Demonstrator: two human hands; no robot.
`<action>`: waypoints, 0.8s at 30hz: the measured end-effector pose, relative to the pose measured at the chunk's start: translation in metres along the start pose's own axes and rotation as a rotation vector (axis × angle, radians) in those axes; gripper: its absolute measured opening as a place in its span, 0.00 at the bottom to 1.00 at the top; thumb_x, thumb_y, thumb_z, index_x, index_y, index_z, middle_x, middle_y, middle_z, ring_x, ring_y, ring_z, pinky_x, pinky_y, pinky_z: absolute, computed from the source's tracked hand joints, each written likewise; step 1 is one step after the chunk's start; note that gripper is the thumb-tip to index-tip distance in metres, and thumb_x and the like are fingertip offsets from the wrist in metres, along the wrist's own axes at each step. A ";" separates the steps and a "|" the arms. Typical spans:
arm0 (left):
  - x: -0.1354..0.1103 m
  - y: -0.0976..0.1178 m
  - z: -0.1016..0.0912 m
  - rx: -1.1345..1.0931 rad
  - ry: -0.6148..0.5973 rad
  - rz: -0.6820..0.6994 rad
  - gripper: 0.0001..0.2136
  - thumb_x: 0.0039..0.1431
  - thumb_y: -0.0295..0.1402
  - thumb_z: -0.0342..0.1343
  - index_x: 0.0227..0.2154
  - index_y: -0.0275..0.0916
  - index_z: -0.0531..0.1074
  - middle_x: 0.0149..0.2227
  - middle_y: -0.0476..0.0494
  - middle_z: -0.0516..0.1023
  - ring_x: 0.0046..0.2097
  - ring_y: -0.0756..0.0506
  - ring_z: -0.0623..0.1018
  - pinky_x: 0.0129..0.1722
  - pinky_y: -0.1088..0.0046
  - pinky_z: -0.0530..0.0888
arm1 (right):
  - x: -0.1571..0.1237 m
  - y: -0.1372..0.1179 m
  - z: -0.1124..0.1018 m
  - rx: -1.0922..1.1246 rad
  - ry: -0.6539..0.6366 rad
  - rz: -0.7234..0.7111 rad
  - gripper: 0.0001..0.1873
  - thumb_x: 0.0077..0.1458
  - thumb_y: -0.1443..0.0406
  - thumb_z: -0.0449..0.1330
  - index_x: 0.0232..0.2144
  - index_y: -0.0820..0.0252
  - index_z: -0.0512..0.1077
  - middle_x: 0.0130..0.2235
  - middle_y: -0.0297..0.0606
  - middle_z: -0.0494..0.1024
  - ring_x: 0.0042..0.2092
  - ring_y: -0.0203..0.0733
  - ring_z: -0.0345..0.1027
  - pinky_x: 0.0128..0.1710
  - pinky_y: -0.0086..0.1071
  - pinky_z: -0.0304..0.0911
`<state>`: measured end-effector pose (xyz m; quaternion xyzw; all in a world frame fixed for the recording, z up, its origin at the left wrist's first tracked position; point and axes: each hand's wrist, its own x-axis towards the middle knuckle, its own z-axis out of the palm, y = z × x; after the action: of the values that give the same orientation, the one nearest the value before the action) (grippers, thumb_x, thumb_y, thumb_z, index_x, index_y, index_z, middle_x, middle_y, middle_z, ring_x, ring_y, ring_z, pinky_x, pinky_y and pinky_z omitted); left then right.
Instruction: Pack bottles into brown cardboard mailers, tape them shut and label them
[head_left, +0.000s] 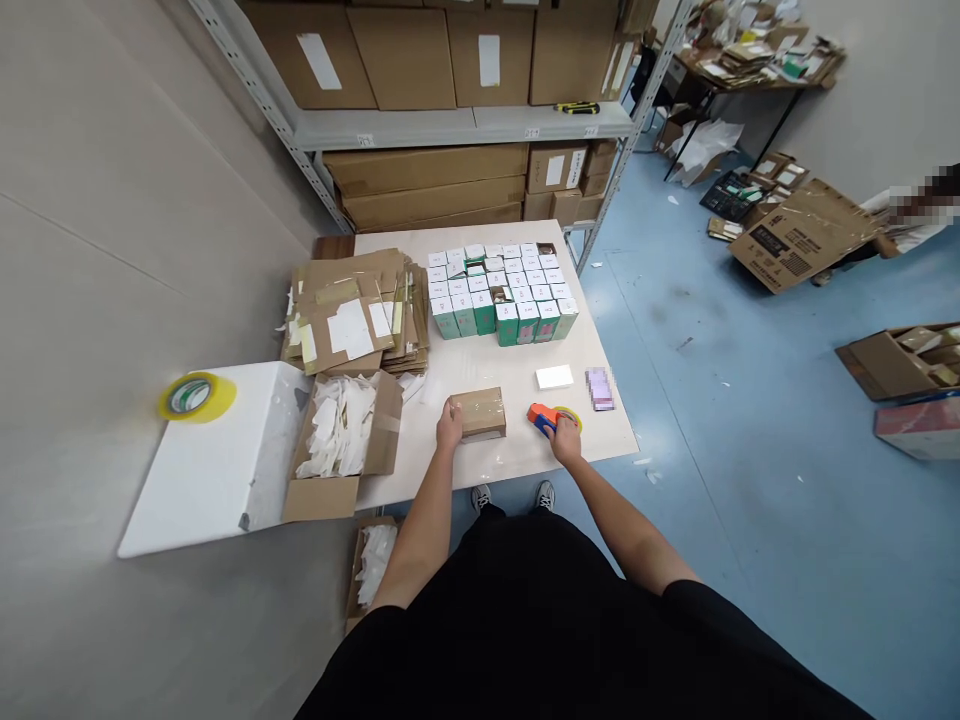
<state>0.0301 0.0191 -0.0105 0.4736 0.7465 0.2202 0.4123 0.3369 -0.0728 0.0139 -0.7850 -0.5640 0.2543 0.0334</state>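
Observation:
My left hand (449,425) grips the left end of a small brown cardboard box (481,412) near the front of the white table (450,365). Clear tape shines on top of the box. To its right, my right hand (565,440) is closed round an orange and blue tape dispenser (541,417) with a yellow roll on it. The dispenser and the box are apart. Beyond the dispenser lie a white rectangular block (554,377) and a purple card-like item (600,389), partly blurred.
Rows of green and white cartons (517,290) fill the table's back. Flattened cardboard (345,300) is stacked at left, behind an open box of white paper (386,420). A yellow tape roll (196,397) rests on a white foam block (202,470). Shelving (450,125) stands behind.

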 end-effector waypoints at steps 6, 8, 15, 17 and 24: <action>0.001 -0.001 0.000 0.030 0.011 -0.001 0.30 0.72 0.50 0.45 0.71 0.40 0.61 0.67 0.38 0.71 0.69 0.37 0.70 0.68 0.61 0.66 | 0.006 0.052 -0.008 0.049 -0.061 0.089 0.18 0.66 0.61 0.53 0.54 0.65 0.68 0.55 0.56 0.76 0.62 0.59 0.67 0.63 0.48 0.59; 0.002 -0.002 0.000 0.033 0.020 0.004 0.30 0.72 0.50 0.45 0.70 0.41 0.62 0.68 0.39 0.71 0.69 0.37 0.69 0.68 0.61 0.65 | 0.009 0.064 -0.012 0.034 -0.080 0.154 0.16 0.66 0.63 0.52 0.51 0.66 0.69 0.55 0.57 0.76 0.62 0.59 0.68 0.63 0.49 0.58; 0.002 0.000 -0.001 0.051 0.029 0.014 0.28 0.73 0.49 0.46 0.68 0.40 0.65 0.66 0.39 0.73 0.68 0.38 0.71 0.69 0.62 0.65 | 0.017 0.076 -0.023 0.031 -0.073 0.314 0.21 0.59 0.71 0.56 0.54 0.70 0.73 0.56 0.65 0.76 0.61 0.61 0.70 0.60 0.49 0.61; 0.001 0.001 -0.001 0.049 0.033 0.025 0.28 0.72 0.50 0.46 0.68 0.41 0.65 0.65 0.39 0.74 0.68 0.38 0.70 0.69 0.62 0.65 | 0.020 0.057 -0.025 0.056 -0.020 0.282 0.24 0.62 0.68 0.55 0.59 0.70 0.71 0.60 0.65 0.73 0.63 0.62 0.67 0.62 0.49 0.60; -0.001 0.003 -0.003 0.028 0.013 0.028 0.27 0.73 0.48 0.44 0.68 0.42 0.65 0.65 0.41 0.74 0.68 0.40 0.71 0.68 0.63 0.66 | 0.023 -0.069 -0.011 0.404 -0.156 -0.142 0.29 0.70 0.56 0.50 0.68 0.58 0.66 0.69 0.43 0.69 0.69 0.46 0.63 0.68 0.36 0.57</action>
<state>0.0301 0.0196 -0.0061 0.4882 0.7454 0.2187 0.3977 0.2871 -0.0242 0.0387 -0.6988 -0.5562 0.4189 0.1639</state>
